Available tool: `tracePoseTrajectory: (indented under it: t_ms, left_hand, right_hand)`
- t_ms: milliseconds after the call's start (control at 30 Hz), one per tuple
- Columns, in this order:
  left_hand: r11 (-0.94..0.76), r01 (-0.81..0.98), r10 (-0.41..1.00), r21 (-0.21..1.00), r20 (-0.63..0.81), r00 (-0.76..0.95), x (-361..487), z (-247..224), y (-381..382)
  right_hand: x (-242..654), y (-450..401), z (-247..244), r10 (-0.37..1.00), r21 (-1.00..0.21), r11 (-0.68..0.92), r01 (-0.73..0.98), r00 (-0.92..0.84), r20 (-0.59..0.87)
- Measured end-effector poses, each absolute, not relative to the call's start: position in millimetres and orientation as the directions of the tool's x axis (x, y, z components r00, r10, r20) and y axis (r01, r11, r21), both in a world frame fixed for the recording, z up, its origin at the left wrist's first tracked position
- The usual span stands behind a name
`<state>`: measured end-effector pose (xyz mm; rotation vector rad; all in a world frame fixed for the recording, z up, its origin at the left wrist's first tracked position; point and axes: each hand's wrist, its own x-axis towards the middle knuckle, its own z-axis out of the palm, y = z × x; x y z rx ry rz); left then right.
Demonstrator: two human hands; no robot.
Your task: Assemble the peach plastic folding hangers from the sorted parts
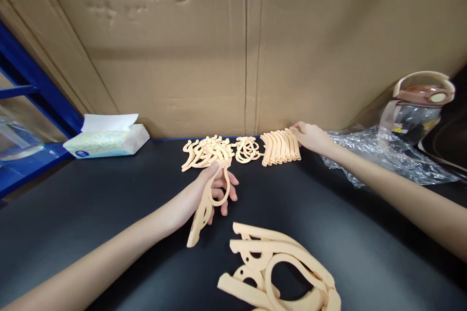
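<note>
My left hand [215, 192] is closed around a peach plastic hanger piece [200, 218], a slotted arm with a round loop, held tilted above the black table. Farther back, my right hand [308, 135] pinches at the right end of a row of curved hanger arms [279, 148]; its fingertips are partly hidden. Left of that row lie a small heap of ring-shaped pieces [247, 149] and a tangled heap of hook-ended pieces [207, 149]. At the front, several folded hangers [288, 248] of the same colour lie stacked together, cut off by the lower edge of the view.
The black table [146, 199] runs back to a cardboard wall [182, 58]. A tissue pack [105, 141] sits at the back left beside a blue metal frame [47, 92]. At right, crumpled clear plastic [365, 158] lies near a handled bottle [416, 112].
</note>
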<state>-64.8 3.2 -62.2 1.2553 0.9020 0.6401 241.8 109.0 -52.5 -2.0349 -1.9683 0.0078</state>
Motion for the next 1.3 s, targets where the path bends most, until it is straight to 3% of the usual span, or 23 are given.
tracePoseTrajectory:
  t_ms: [500, 700, 767, 800, 833, 900, 967, 1000, 1100, 1200, 1300]
  left_hand:
    - [0.216, 0.062, 0.829, 0.974, -0.216, 0.516, -64.1, -61.9, 3.1]
    - [0.243, -0.089, 0.924, 0.966, -0.202, 0.323, -55.6, -46.6, -2.1]
    - [0.211, -0.079, 0.943, 0.974, -0.182, 0.279, -50.5, -37.1, -3.4]
    - [0.167, -0.056, 0.951, 0.984, -0.147, 0.271, -47.1, -31.6, -3.8]
    - [0.113, -0.021, 0.957, 0.993, -0.103, 0.272, -43.0, -25.7, -3.9]
    - [0.016, 0.092, 0.969, 0.996, -0.038, 0.245, -33.2, -13.5, -3.4]
    - [-0.095, 0.172, 0.977, 0.981, 0.059, 0.203, -22.7, -1.9, -1.2]
    - [-0.145, 0.175, 0.974, 0.974, 0.109, 0.199, -18.0, 3.4, 0.6]
    - [-0.279, 0.189, 0.952, 0.942, 0.245, 0.182, -9.0, 16.5, 8.3]
    - [-0.395, 0.213, 0.911, 0.894, 0.352, 0.214, -8.5, 25.9, 16.8]
    - [-0.412, 0.208, 0.901, 0.887, 0.364, 0.234, -12.9, 30.7, 22.4]
  right_hand:
    - [241.1, 105.4, -49.4, 0.976, -0.145, -0.007, 0.989, 0.038, 0.213]
    - [232.6, 94.6, -27.3, 0.946, -0.098, -0.017, 0.995, 0.047, 0.320]
    - [219.8, 82.6, -15.2, 0.936, -0.109, 0.045, 0.993, -0.003, 0.352]
    - [211.2, 74.4, -9.9, 0.932, -0.132, 0.111, 0.985, -0.057, 0.359]
    - [201.5, 64.6, -5.6, 0.920, -0.232, 0.247, 0.941, -0.152, 0.363]
    - [181.1, 42.4, 0.0, 0.891, -0.511, 0.450, 0.732, -0.325, 0.318]
    - [164.0, 20.5, 2.6, 0.854, -0.718, 0.484, 0.501, -0.449, 0.262]
    - [158.1, 11.6, 3.8, 0.830, -0.763, 0.493, 0.418, -0.488, 0.270]
    - [154.2, -0.8, 10.4, 0.819, -0.806, 0.504, 0.310, -0.468, 0.332]
    - [166.5, 7.0, 20.6, 0.847, -0.790, 0.502, 0.352, -0.385, 0.367]
    - [182.0, 22.2, 27.9, 0.866, -0.783, 0.492, 0.382, -0.309, 0.393]
